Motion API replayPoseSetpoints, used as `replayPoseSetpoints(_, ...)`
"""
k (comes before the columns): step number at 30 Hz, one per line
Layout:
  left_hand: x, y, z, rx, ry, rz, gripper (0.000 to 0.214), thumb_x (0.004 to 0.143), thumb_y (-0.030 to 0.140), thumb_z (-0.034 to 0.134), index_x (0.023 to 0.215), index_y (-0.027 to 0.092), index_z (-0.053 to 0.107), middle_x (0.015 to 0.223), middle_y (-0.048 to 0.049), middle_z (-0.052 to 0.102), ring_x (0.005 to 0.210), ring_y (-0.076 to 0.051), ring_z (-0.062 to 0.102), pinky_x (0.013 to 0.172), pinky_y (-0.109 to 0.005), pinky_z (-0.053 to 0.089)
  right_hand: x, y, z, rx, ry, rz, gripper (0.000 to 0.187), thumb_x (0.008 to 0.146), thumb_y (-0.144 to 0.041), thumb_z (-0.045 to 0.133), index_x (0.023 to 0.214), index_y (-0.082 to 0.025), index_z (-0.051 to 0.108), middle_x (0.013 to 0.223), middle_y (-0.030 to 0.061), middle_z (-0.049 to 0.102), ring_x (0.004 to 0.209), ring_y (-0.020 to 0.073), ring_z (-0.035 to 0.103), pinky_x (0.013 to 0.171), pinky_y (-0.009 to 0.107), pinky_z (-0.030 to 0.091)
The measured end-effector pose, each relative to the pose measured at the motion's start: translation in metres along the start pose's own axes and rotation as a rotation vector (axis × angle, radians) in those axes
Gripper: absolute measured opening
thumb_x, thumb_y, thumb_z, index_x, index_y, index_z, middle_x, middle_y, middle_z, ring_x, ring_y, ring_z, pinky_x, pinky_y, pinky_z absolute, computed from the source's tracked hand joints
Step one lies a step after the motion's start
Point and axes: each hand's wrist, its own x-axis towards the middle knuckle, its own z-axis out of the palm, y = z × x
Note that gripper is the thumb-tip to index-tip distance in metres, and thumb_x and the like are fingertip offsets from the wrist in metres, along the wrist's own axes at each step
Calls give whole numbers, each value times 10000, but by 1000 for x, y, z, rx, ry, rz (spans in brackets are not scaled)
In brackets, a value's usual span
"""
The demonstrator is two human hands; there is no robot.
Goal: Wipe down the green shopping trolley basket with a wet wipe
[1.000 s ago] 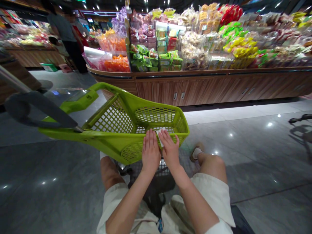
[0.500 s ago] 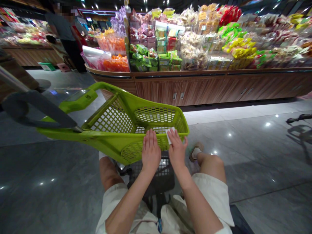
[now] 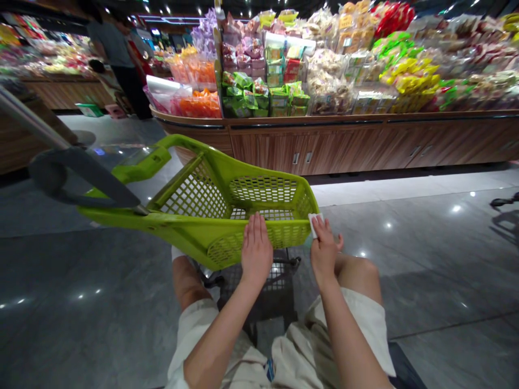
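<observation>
A lime-green plastic shopping cart basket (image 3: 279, 170) with lattice walls stands between my knees, its bottom bare where it shows. My left hand (image 3: 257, 251) lies against the near side at the rim, fingers straight and together, palm hidden. At the right-hand corner, my right hand (image 3: 324, 256) presses a folded white tissue or cloth (image 3: 312, 222) on the rim with its fingers. The thumb side of that hand is partly hidden. A grey handle part (image 3: 87, 175) is joined to the basket's left end.
A wooden display counter (image 3: 344, 140) piled with bagged snacks runs behind the basket. Two standing people (image 3: 117, 54) are at the far left, near a green tub (image 3: 89, 109) and a pink stool (image 3: 115, 111). A dark wheeled base (image 3: 505, 202) shows at the right edge.
My right hand has slid the white tissue or cloth rightward along the rim to the corner. The left hand stays at about the same spot on the basket. The view has shifted slightly.
</observation>
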Motion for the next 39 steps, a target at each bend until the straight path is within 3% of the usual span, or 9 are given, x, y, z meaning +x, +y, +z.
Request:
replayPoseSetpoints(8, 0, -1, 4, 29, 8, -4, 680, 907, 141, 444, 1540, 19, 228, 1587, -230, 341, 1509, -316, 253, 1214, -503, 312, -19, -88, 19, 74, -255, -366, 737, 792, -6, 362, 1453, -317, 457, 1509, 24, 510, 1456, 155, 373, 1197, 505, 36)
replayPoseSetpoints(12, -1, -4, 2, 17, -12, 15, 693, 898, 111, 422, 1547, 14, 199, 1598, -216, 329, 1519, -296, 231, 1225, -484, 294, -9, -50, 5, 40, -227, -339, 737, 775, -3, 351, 1422, -325, 492, 1496, 21, 527, 1445, 173, 399, 1187, 545, 38)
replayPoseSetpoints(16, 0, -3, 1, 6, -11, 8, 692, 897, 110, 424, 1544, 2, 202, 1594, -222, 333, 1513, -305, 245, 1227, -488, 288, 2, 8, -10, -9, -78, -103, 695, 775, -36, 361, 1380, -324, 543, 1468, 43, 556, 1425, 213, 434, 1157, 601, 125)
replayPoseSetpoints(19, 0, 1, 2, -4, 3, -6, 717, 898, 118, 430, 1555, 12, 165, 1586, -234, 341, 1513, -313, 243, 1223, -507, 292, 1, 15, -10, -28, -10, -5, 683, 781, -46, 371, 1375, -328, 551, 1460, 51, 563, 1417, 223, 445, 1146, 611, 145)
replayPoseSetpoints(22, 0, 2, 3, -7, 15, -18, 724, 903, 126, 431, 1558, 14, 145, 1588, -239, 334, 1516, -315, 231, 1223, -511, 290, -7, -17, 4, -39, -12, -49, 712, 779, -25, 372, 1408, -322, 520, 1460, 58, 564, 1405, 215, 459, 1159, 585, 132)
replayPoseSetpoints(28, -2, -4, 4, 26, -8, 1, 677, 923, 157, 432, 1546, 20, 204, 1590, -233, 333, 1523, -305, 215, 1226, -510, 287, -18, -93, 23, 57, -258, -371, 740, 781, -1, 359, 1449, -302, 465, 1509, 32, 512, 1446, 160, 393, 1199, 493, 77)
replayPoseSetpoints(32, -3, -6, 2, 19, -11, 13, 704, 911, 132, 429, 1554, 14, 168, 1594, -231, 326, 1527, -299, 201, 1230, -503, 277, -11, -64, 9, 44, -255, -407, 753, 769, 3, 362, 1441, -318, 475, 1492, 27, 532, 1442, 166, 403, 1195, 508, 68)
replayPoseSetpoints(36, -3, -4, 2, 11, -2, 16, 713, 905, 129, 450, 1547, -10, 173, 1592, -241, 324, 1524, -309, 211, 1234, -495, 275, -1, -4, -7, 8, -110, -162, 715, 774, -22, 361, 1400, -327, 524, 1474, 35, 550, 1423, 199, 436, 1168, 565, 136)
replayPoseSetpoints(39, -3, -2, 4, -6, 12, 6, 720, 903, 125, 450, 1550, -8, 163, 1586, -249, 330, 1520, -318, 218, 1230, -505, 280, 2, 12, -9, 3, -33, -18, 686, 785, -41, 366, 1383, -324, 545, 1471, 52, 552, 1406, 220, 461, 1152, 601, 161)
